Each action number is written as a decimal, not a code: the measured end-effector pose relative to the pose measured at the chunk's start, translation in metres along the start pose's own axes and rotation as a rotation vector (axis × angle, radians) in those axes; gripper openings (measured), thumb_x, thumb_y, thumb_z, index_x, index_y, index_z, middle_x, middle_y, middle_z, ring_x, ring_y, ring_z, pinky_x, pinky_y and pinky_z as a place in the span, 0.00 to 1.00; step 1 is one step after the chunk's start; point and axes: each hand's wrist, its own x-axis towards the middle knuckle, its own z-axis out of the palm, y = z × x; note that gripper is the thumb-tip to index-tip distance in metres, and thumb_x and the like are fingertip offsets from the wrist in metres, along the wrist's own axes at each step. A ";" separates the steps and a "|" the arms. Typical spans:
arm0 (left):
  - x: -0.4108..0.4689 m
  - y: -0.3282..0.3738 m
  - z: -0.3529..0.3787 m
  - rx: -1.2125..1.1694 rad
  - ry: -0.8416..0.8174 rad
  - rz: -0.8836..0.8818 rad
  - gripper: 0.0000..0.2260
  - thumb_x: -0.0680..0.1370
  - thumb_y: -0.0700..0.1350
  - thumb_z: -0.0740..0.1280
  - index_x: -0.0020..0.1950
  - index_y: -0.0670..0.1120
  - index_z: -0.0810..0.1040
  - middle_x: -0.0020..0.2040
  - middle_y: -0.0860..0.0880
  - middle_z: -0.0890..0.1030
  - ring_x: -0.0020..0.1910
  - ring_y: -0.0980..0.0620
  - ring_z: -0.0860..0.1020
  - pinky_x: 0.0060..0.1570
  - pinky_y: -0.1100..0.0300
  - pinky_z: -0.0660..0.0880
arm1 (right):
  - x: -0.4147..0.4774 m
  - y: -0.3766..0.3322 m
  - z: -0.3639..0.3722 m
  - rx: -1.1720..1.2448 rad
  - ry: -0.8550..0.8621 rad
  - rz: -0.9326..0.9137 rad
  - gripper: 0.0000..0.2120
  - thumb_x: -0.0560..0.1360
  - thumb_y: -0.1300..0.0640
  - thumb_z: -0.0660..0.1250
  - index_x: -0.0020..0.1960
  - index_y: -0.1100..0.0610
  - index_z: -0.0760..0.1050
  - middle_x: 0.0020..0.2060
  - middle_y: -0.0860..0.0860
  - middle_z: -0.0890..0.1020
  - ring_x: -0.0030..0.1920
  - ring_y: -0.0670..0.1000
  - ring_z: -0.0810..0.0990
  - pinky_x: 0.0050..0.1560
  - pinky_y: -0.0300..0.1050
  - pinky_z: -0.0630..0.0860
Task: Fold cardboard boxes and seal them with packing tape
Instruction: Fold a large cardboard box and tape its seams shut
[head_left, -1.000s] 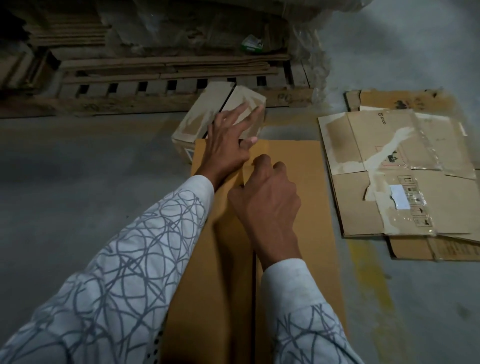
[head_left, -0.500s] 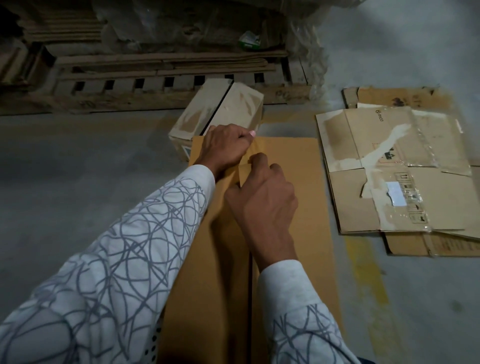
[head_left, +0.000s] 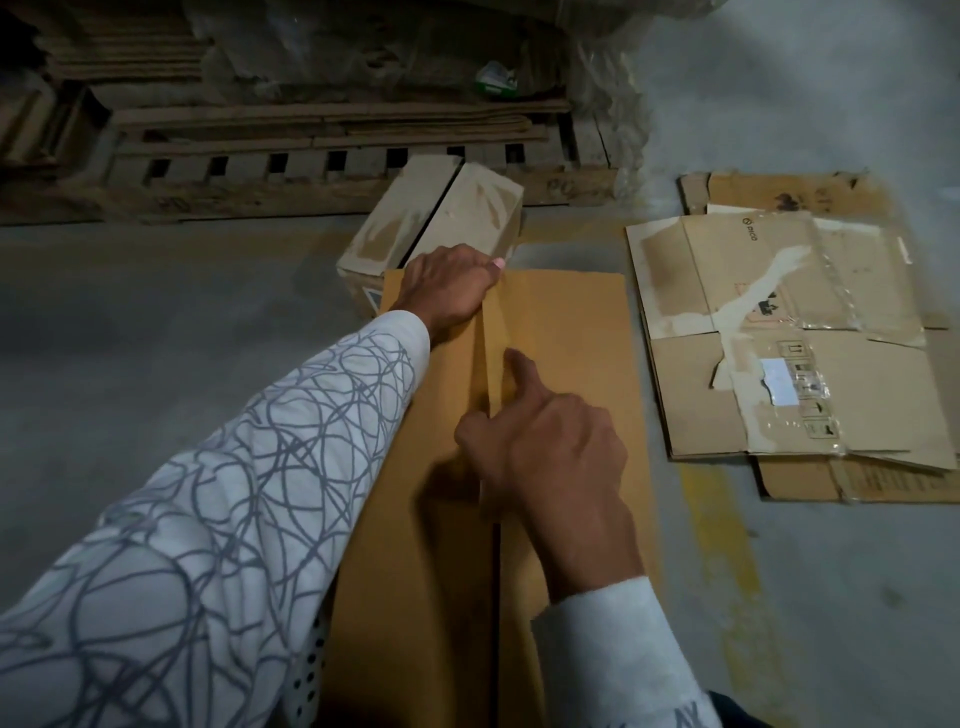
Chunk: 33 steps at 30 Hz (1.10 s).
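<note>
A long tan cardboard box lies on the floor in front of me, its two top flaps meeting along a centre seam. A strip of brown tape runs over the far part of that seam. My left hand is at the box's far end, fingers curled over the far edge and thumb on the tape's end. My right hand lies nearer on the seam, its index finger and thumb stretched out and pressing on the tape. No tape roll is in view.
A small worn carton sits right behind the box's far end. Flattened, torn cardboard sheets lie on the floor to the right. A wooden pallet stacked with cardboard runs across the back. A yellow floor line passes on the right.
My left hand went from spread flat past the far end to curled over the box's far edge. My right hand slid back toward me along the seam, and more tape shows between the hands.
</note>
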 end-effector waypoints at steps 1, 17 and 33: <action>-0.001 0.000 0.000 -0.007 -0.002 0.010 0.19 0.83 0.60 0.55 0.40 0.53 0.77 0.47 0.51 0.80 0.54 0.44 0.77 0.58 0.48 0.68 | -0.010 0.002 0.004 0.013 0.013 0.001 0.34 0.79 0.43 0.59 0.82 0.42 0.50 0.50 0.53 0.79 0.52 0.56 0.76 0.47 0.47 0.66; -0.114 -0.026 0.001 -0.002 -0.183 0.427 0.20 0.85 0.58 0.48 0.76 0.66 0.65 0.80 0.64 0.57 0.82 0.55 0.43 0.74 0.42 0.28 | -0.045 0.004 0.037 0.190 0.249 0.010 0.31 0.77 0.43 0.67 0.74 0.49 0.59 0.61 0.55 0.68 0.51 0.58 0.79 0.46 0.52 0.77; -0.172 0.003 -0.031 0.051 -0.330 0.154 0.18 0.81 0.65 0.60 0.68 0.64 0.77 0.80 0.61 0.60 0.82 0.51 0.48 0.75 0.32 0.37 | -0.081 0.011 0.026 0.005 -0.069 -0.072 0.26 0.76 0.48 0.65 0.70 0.59 0.70 0.62 0.61 0.77 0.62 0.62 0.76 0.59 0.49 0.72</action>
